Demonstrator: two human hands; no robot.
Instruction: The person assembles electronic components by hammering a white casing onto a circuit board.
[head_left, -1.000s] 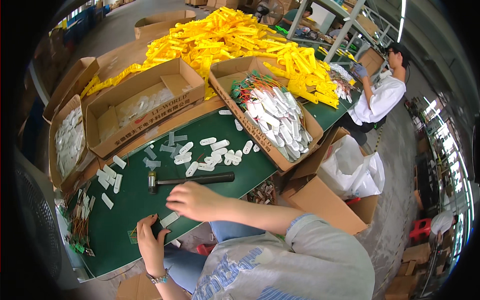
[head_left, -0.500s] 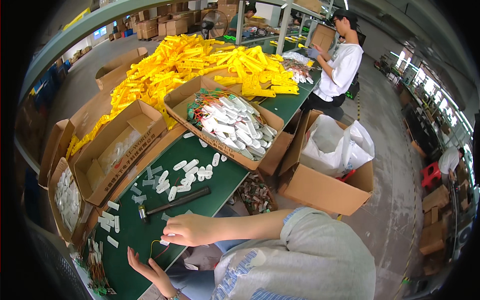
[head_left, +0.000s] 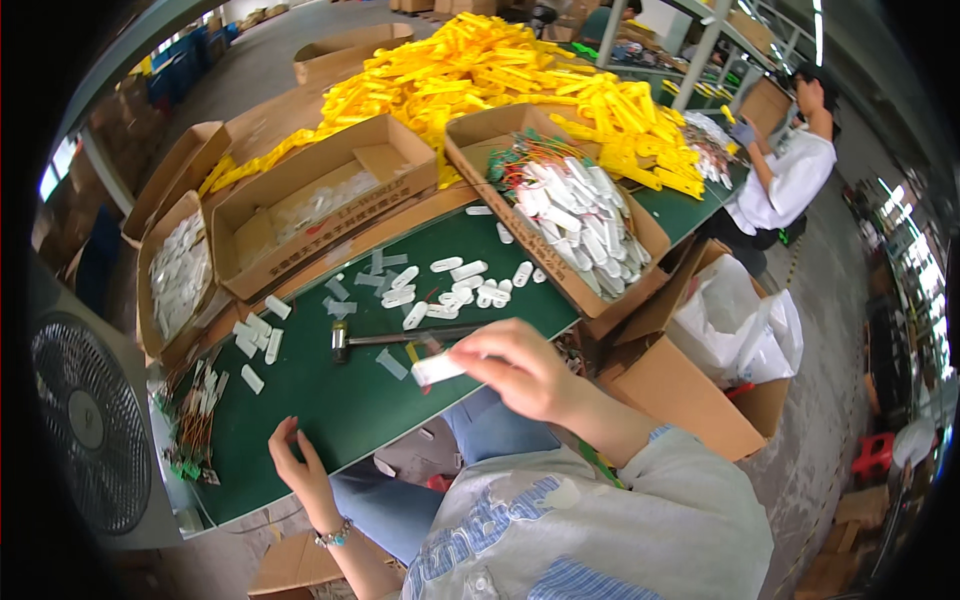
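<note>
My right hand (head_left: 515, 368) hovers over the near edge of the green table (head_left: 330, 400) and pinches a small white plastic piece (head_left: 438, 369). My left hand (head_left: 297, 467) hangs at the table's front edge with the fingers loosely apart and nothing in it. A small hammer (head_left: 400, 337) lies on the table just beyond my right hand. Several white plastic pieces (head_left: 455, 285) are scattered on the green surface behind it.
An open cardboard box (head_left: 610, 262) of white pieces with green-and-red wires stands to the right, two more boxes (head_left: 320, 200) to the left. A heap of yellow plastic parts (head_left: 480, 70) lies behind. A fan (head_left: 85, 425) stands at the left. Another person (head_left: 790, 170) works at the far right.
My right hand has lifted from the table with a white piece between its fingers. My left hand has moved a little along the front edge. The view has swung.
</note>
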